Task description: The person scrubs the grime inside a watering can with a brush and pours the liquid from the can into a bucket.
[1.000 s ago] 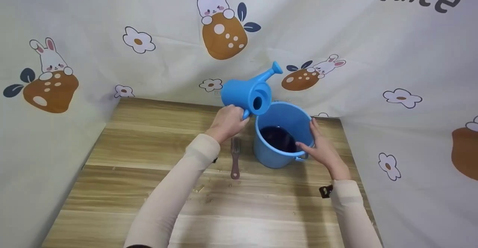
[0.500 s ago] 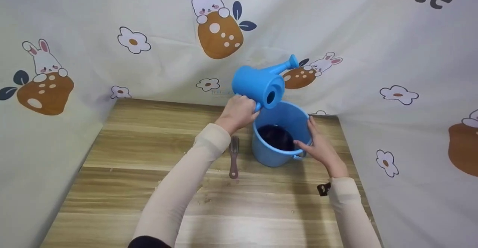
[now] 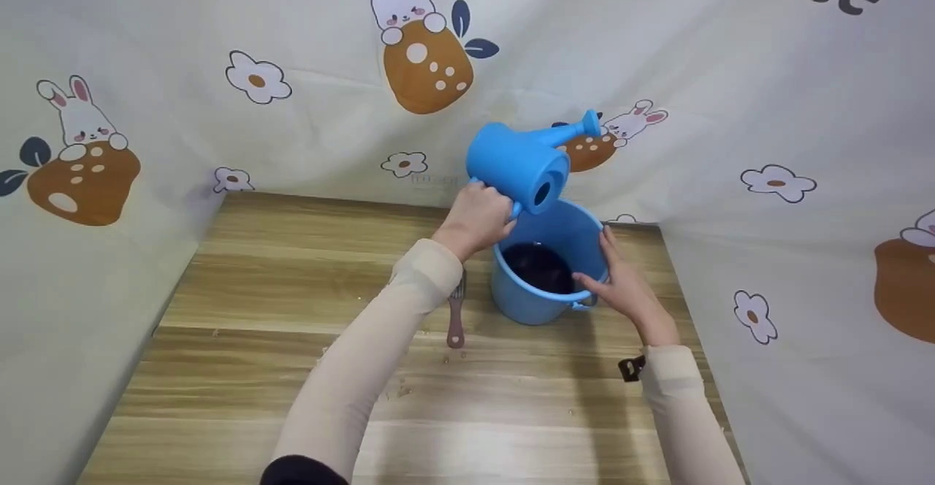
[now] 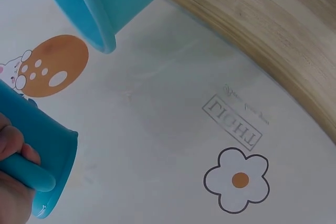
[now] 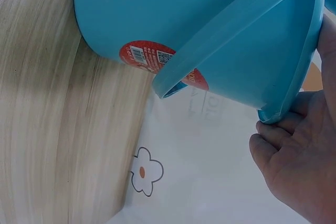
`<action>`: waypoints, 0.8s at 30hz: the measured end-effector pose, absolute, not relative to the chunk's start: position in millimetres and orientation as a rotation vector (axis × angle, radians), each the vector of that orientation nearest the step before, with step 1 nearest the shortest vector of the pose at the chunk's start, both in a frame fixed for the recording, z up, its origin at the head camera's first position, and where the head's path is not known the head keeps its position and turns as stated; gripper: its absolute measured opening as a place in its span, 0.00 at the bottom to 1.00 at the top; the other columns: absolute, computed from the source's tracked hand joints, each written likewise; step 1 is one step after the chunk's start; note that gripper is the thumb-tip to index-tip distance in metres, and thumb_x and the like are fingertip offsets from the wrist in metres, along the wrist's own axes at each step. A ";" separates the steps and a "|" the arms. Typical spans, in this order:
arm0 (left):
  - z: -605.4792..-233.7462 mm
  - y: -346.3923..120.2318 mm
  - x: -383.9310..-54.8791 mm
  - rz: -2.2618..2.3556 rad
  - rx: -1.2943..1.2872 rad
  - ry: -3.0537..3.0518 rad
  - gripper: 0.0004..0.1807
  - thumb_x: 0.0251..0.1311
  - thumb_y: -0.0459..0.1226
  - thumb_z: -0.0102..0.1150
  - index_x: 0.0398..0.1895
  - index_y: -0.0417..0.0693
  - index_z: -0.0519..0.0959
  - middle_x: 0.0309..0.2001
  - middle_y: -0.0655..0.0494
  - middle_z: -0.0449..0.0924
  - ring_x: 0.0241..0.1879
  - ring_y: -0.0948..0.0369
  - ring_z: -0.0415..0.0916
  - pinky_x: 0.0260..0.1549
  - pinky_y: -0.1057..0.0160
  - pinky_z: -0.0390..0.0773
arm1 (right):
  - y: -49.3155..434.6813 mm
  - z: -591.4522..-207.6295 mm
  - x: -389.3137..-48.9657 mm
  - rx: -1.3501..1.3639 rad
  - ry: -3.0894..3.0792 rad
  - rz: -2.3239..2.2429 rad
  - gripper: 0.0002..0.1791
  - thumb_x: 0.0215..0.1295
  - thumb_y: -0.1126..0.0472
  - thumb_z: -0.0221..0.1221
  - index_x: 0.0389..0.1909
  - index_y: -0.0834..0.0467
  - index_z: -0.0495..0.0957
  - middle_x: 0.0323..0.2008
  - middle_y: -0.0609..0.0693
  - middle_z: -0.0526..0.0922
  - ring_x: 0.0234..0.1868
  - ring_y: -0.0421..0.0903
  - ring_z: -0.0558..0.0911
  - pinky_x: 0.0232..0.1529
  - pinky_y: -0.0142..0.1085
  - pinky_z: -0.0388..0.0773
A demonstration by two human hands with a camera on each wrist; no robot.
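My left hand point(image 3: 478, 215) grips the handle of a bright blue watering can point(image 3: 504, 160). The can is tilted on its side above the bucket, its opening turned down to the right and its spout off toward the back wall. Below it a light blue bucket point(image 3: 524, 302) stands upright with dark liquid point(image 3: 539, 267) inside. The right hand point(image 3: 630, 291) holds the bucket's right rim, thumb over the inner side and fingers outside. In the right wrist view, fingertips point(image 5: 265, 142) meet the rim beside the bucket's lowered handle point(image 5: 236, 30).
A small mauve brush point(image 3: 456, 324) lies on the wooden table point(image 3: 263, 280) left of the bucket, partly covered by the left forearm. Small wet spots dot the tabletop. A patterned cloth point(image 3: 321, 120) rises close behind the bucket and along both sides.
The left hand has carried the watering can rightward, from beside the bucket to over its left rear rim. The right hand keeps its place on the rim.
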State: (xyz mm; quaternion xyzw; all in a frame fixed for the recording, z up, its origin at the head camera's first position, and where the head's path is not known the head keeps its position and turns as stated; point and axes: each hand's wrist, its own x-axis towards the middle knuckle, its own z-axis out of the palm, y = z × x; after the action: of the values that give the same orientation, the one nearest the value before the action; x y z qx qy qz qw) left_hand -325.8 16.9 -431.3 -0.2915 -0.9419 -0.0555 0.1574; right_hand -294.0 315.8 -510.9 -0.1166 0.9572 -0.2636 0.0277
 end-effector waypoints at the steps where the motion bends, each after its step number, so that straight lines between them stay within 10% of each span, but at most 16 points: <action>1: -432.2 17.6 -326.1 -0.150 -0.835 -2.679 0.22 0.69 0.45 0.53 0.17 0.44 0.77 0.20 0.52 0.79 0.29 0.53 0.80 0.41 0.52 0.78 | 315.9 -510.7 -293.9 -0.358 2.954 -0.811 0.55 0.63 0.39 0.63 0.78 0.61 0.43 0.79 0.61 0.42 0.76 0.67 0.54 0.70 0.61 0.60; 24: -446.9 26.0 -334.7 -0.012 -0.760 -2.198 0.16 0.59 0.43 0.60 0.15 0.50 0.76 0.18 0.56 0.79 0.25 0.59 0.79 0.34 0.61 0.74 | 314.8 -511.2 -291.9 -0.362 2.946 -0.831 0.54 0.63 0.38 0.61 0.78 0.62 0.45 0.80 0.60 0.41 0.78 0.64 0.51 0.72 0.60 0.58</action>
State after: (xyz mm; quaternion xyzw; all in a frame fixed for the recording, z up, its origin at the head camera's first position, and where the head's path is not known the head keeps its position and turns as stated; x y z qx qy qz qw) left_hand -334.7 26.0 -446.9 -0.3000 -0.8675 -0.0047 0.3967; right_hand -291.9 314.8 -511.2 -0.1173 0.9554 -0.2694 0.0297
